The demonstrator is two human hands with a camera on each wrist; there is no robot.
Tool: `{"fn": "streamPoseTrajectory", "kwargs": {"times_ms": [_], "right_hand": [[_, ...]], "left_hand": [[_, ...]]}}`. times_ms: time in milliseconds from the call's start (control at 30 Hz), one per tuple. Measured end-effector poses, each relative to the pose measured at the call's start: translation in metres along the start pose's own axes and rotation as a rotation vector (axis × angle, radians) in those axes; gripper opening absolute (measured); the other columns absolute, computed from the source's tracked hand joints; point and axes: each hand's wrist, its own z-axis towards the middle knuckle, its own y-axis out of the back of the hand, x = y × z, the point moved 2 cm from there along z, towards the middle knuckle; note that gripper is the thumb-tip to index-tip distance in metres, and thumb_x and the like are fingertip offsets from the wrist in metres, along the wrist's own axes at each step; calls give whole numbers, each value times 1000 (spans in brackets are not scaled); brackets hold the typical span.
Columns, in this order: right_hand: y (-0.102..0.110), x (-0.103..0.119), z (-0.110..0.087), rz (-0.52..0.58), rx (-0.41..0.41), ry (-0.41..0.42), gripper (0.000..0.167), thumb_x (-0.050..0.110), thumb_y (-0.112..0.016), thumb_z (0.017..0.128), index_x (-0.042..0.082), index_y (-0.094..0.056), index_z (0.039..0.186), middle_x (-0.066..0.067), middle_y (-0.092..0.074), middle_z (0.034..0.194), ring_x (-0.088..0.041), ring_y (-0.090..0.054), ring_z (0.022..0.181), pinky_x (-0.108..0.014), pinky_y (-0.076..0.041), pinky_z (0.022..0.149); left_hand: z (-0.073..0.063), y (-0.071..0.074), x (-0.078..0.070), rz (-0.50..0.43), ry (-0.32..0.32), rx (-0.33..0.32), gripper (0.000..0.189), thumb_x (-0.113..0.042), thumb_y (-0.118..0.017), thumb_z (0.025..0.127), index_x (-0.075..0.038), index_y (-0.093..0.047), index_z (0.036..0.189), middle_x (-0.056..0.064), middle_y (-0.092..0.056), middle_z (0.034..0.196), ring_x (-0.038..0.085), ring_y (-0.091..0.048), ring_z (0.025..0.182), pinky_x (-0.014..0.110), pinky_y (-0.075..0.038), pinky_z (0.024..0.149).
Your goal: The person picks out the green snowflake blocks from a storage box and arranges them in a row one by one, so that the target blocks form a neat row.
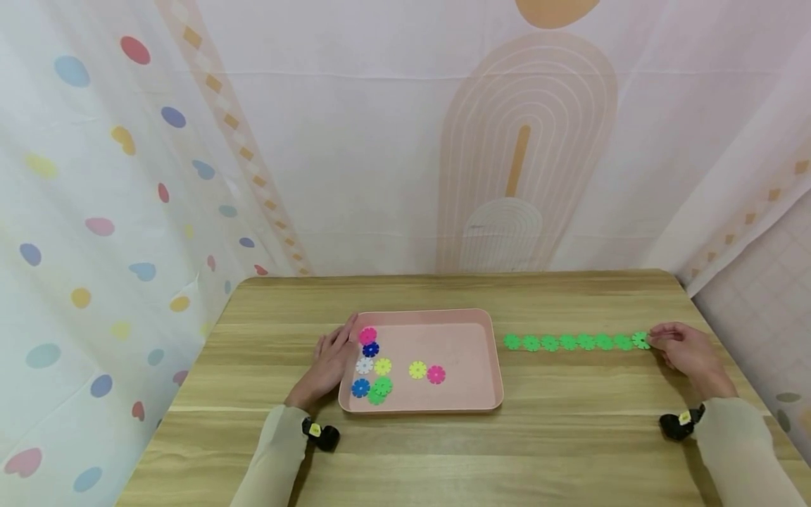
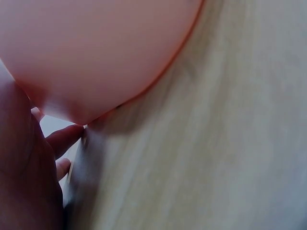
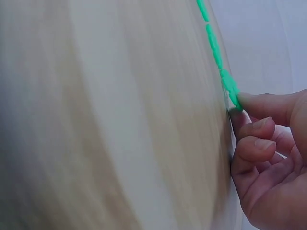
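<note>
A row of several green snowflake discs (image 1: pixel 567 342) runs along the table to the right of the pink tray (image 1: pixel 431 409). At the row's right end my right hand (image 1: pixel 687 352) pinches the last green disc (image 1: pixel 640 340) between thumb and forefinger. The right wrist view shows this disc (image 3: pixel 230 86) tilted at the fingertips, overlapping its neighbour, with the other fingers curled. My left hand (image 1: pixel 329 367) rests along the tray's left side, fingers extended against its wall. From the left wrist, its fingertips (image 2: pixel 67 136) show right at the tray's corner.
Inside the tray's left part lie a pink disc (image 1: pixel 368 336), dark blue, white, yellow and blue discs, and overlapping green discs (image 1: pixel 381 386). A yellow disc (image 1: pixel 417 370) and another pink disc (image 1: pixel 436 374) lie near its middle. A patterned curtain (image 1: pixel 367 176) hangs behind the wooden table (image 1: pixel 443 458).
</note>
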Motion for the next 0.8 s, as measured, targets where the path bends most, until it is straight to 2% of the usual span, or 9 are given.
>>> {"fn": "streamPoseTrajectory", "kwargs": {"times_ms": [133,333,500,667,800], "right_hand": [[-1,1,0,-54,-22,-2,33,16,-59,97,-12,-57,114,12,-57,79,-2,-50,66,-22,-45,56],[-1,1,0,-99,-32,-12,33,18,-57,97,-10,-59,114,6,-58,83,-4,-49,69,-22,-44,57],[-2,1,-1,-101,-35,-21,34,20,-57,98,-10,-59,115,5,-57,85,-4,-49,70,-21,-44,58],[-1,2,-1,-57,-5,-33,35,19,-56,98,-10,-56,116,5,-55,83,-5,-50,66,-24,-46,55],[0,5,-1,-83,3,-4,34,20,-54,100,-10,-55,117,-2,-58,87,-6,-50,67,-25,-46,55]], "left_hand": [[0,0,0,-7,1,-3,56,-43,-19,109,-29,-2,161,2,-12,167,32,-4,152,55,14,117],[0,-1,1,-16,7,-3,56,-43,-20,109,-31,-3,160,7,-14,166,33,-4,152,55,15,117],[0,0,0,-12,5,-6,56,-41,-21,109,-31,-3,161,7,-13,166,34,-4,152,55,15,117],[-1,0,-2,5,-4,-6,56,-37,-21,109,-27,-3,161,4,-12,167,34,-5,152,56,14,117],[-2,0,-2,19,-17,-11,55,-36,-21,110,-24,-3,161,5,-12,167,36,-5,151,58,14,117]]}}
